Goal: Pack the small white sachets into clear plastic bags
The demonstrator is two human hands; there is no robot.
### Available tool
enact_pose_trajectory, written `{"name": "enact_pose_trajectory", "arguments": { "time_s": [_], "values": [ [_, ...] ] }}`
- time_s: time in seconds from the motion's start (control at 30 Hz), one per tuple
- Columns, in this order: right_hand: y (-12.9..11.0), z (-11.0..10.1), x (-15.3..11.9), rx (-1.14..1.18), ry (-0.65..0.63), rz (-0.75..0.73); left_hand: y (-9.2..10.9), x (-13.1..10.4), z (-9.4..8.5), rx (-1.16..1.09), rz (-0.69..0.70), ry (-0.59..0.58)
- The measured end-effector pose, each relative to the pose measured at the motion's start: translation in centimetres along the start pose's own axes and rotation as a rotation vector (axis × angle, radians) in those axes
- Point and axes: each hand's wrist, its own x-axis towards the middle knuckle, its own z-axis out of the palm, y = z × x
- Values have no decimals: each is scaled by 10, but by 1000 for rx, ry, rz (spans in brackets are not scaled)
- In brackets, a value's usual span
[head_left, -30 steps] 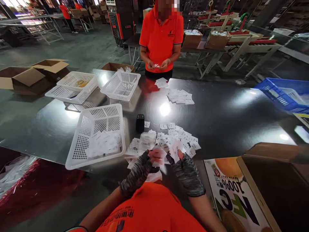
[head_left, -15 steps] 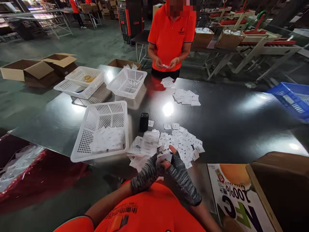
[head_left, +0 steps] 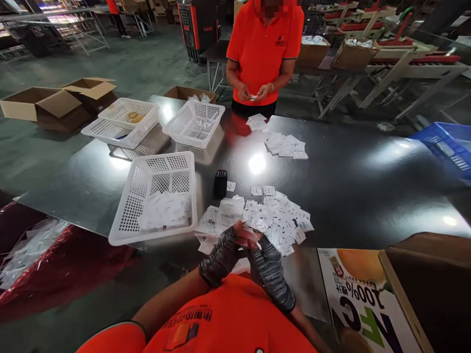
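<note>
My left hand (head_left: 227, 247) and my right hand (head_left: 268, 262), both in grey fingerless gloves, meet at the near edge of the table. Their fingers close on a small white packet (head_left: 253, 235), mostly covered by the fingers. Just beyond them spreads a pile of small white printed packets (head_left: 281, 215). Larger white printed bags (head_left: 217, 219) lie to the left of that pile, near my left hand. Another white piece (head_left: 242, 266) shows below my hands, close to my shirt. A black handheld device with keys (head_left: 220, 184) rests behind the bags.
A white perforated basket (head_left: 152, 198) holding white packets stands on the left. Farther back are another basket (head_left: 194, 125) and stacked baskets (head_left: 121, 122). Across the metal table (head_left: 346, 181), a co-worker (head_left: 263, 54) handles something small near white packets (head_left: 286, 146). A printed carton (head_left: 362, 294) stands right.
My hands have drawn closer together, and my right thumb has folded down. The packet between them is now more covered by fingers. The co-worker's hands have shifted slightly.
</note>
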Motion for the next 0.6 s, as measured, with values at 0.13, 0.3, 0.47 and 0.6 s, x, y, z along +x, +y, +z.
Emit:
{"name": "enact_pose_trajectory", "arguments": {
  "time_s": [0.13,0.3,0.47,0.6],
  "values": [
    [-11,8,-1,182,-30,188,-3,2,0,-24,-1,14],
    [-7,9,-1,104,-15,163,-9,7,-3,-3,-21,93],
    [4,10,-3,-39,22,71,-10,9,-12,-37,-58,121],
    [1,5,2,-98,0,-13,-9,8,-15,27,-147,76]
  ]
}}
